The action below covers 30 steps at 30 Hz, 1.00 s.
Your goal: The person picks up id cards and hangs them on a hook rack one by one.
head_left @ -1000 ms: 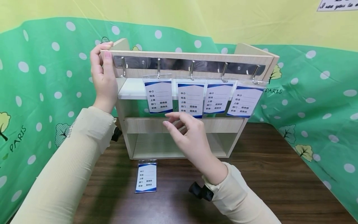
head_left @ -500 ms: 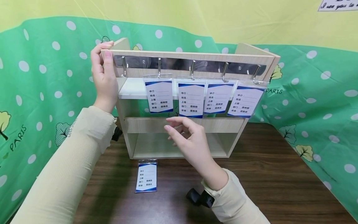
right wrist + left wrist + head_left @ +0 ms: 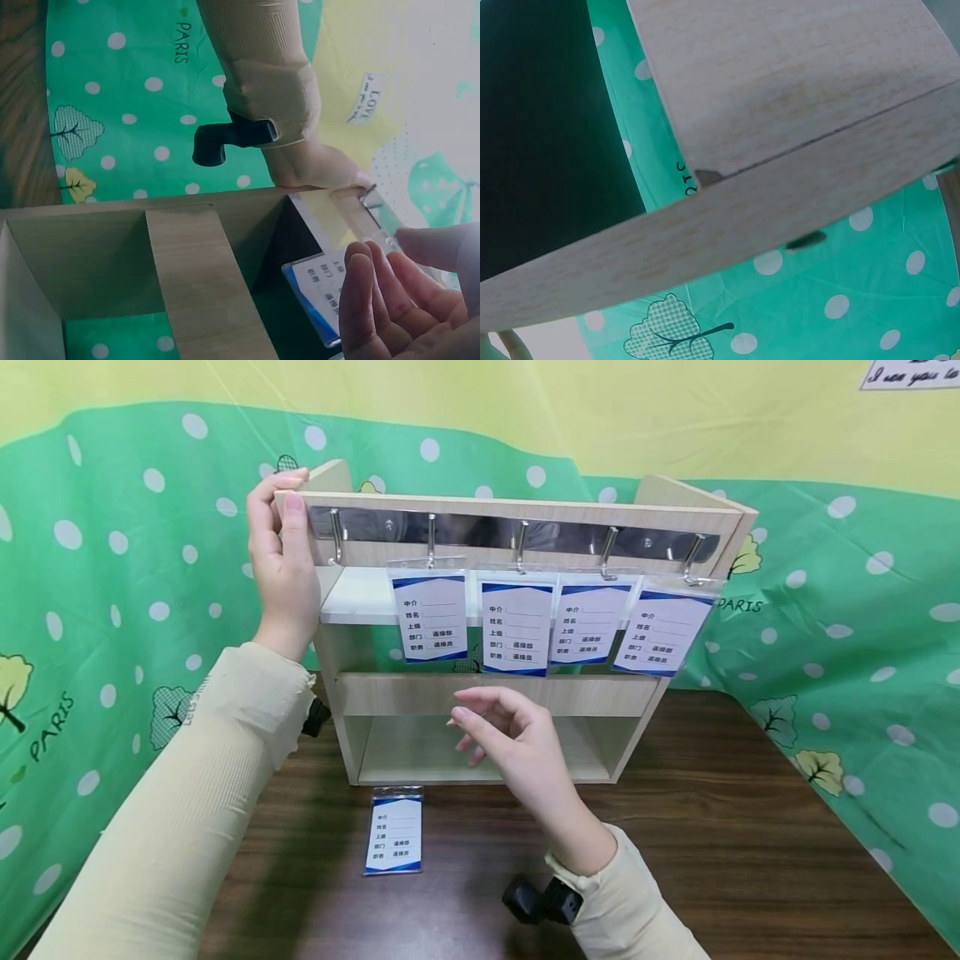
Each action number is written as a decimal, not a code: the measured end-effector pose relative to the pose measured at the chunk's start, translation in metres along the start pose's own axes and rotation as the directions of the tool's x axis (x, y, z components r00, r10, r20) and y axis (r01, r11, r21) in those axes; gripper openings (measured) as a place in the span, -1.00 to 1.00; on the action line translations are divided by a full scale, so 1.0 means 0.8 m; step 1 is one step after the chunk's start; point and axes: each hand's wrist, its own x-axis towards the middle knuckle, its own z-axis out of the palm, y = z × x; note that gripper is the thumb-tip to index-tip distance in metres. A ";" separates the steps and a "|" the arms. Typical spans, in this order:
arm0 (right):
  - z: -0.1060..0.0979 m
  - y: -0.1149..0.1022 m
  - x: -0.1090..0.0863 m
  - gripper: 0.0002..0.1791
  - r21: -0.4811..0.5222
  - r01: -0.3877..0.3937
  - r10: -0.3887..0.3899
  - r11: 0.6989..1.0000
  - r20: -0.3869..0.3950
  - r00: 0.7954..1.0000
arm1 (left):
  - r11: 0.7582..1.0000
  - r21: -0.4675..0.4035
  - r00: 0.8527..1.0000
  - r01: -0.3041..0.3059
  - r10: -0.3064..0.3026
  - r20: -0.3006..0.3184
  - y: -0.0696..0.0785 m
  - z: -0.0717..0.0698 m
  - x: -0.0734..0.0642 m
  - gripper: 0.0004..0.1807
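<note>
My left hand (image 3: 283, 560) grips the upper left corner of a pale wooden shelf unit (image 3: 495, 696), thumb on its front and fingers over the top. A steel hook rail (image 3: 480, 531) runs along the top board. Clear-sleeved badge cards hang from it: a left card (image 3: 430, 618), a second card (image 3: 517, 627), a third card (image 3: 591, 620) and a tilted right card (image 3: 663, 631). The leftmost hook (image 3: 335, 537) bears no card. My right hand (image 3: 517, 735) hovers before the lower shelf, fingers loosely bent, holding nothing. One more badge card (image 3: 394, 833) lies flat on the table.
The dark wooden table (image 3: 720, 827) carries the unit. A green and yellow dotted cloth (image 3: 840, 568) hangs behind and at both sides. Black wrist cameras sit on both cuffs, one (image 3: 540, 900) under the right wrist.
My right hand has sunk slightly away from the hanging cards, down in front of the lower shelf. The left hand keeps its grip on the corner, and the cards hang as before.
</note>
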 end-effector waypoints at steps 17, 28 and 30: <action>0.000 0.020 -0.017 -0.75 0.115 -0.077 0.075 0.990 0.023 0.997 | 0.999 -0.017 0.999 0.040 -0.041 -0.018 -0.003 0.004 0.000 -0.76; 0.005 0.031 -0.023 -0.74 0.152 -0.076 0.065 0.986 0.076 0.995 | 1.000 0.003 1.000 0.010 -0.010 -0.006 -0.002 0.001 0.001 -0.76; 0.006 0.031 -0.024 -0.74 0.143 -0.085 0.074 0.986 0.082 0.994 | 0.999 -0.014 0.999 0.029 -0.030 -0.018 -0.001 0.002 0.001 -0.76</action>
